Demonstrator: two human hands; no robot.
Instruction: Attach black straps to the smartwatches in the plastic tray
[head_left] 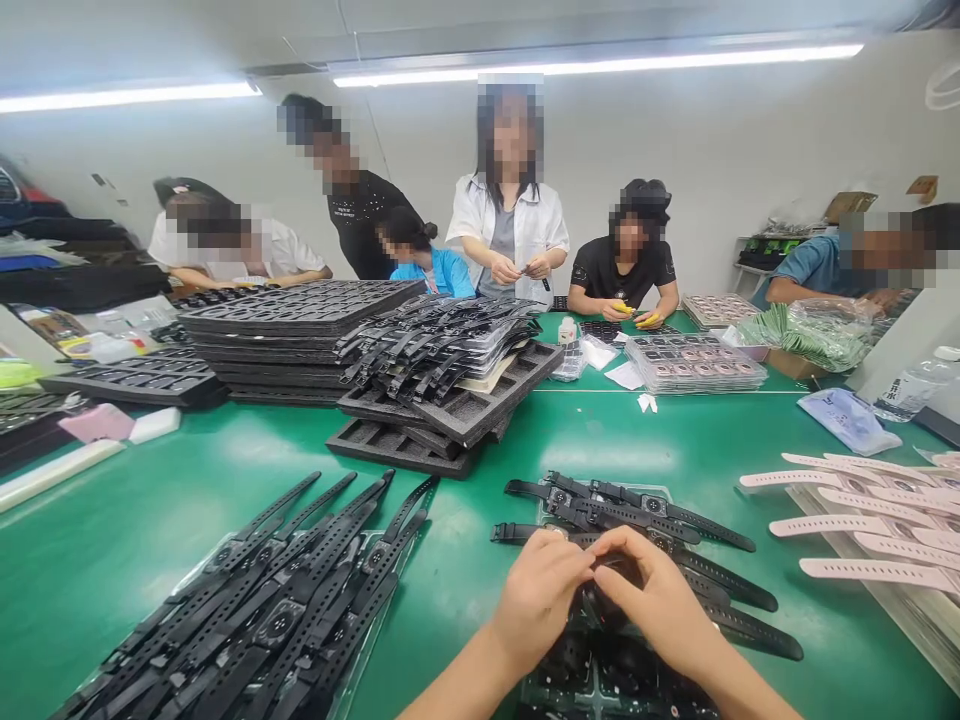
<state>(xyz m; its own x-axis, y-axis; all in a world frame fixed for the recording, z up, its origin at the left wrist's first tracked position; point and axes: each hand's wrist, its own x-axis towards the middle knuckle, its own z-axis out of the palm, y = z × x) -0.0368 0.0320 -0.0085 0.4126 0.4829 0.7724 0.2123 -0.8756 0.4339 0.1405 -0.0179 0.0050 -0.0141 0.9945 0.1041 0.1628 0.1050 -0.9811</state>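
Note:
My left hand and my right hand meet with bent, closed fingers over a tray of watches. Between them is a dark piece, seemingly a black smartwatch, mostly covered by my fingers. Black-strapped smartwatches lie face down just beyond my hands, their straps sticking out to both sides. Below my wrists, a clear compartment tray holds several dark watch parts. Left of my left hand, more black-strapped watches lie in rows across another clear tray.
Pink-strapped watches lie on stacked trays at right. Black foam trays and a pile of black watches stand mid-table. Clear trays of pinkish parts and a water bottle are farther back. Several co-workers sit or stand across the green table.

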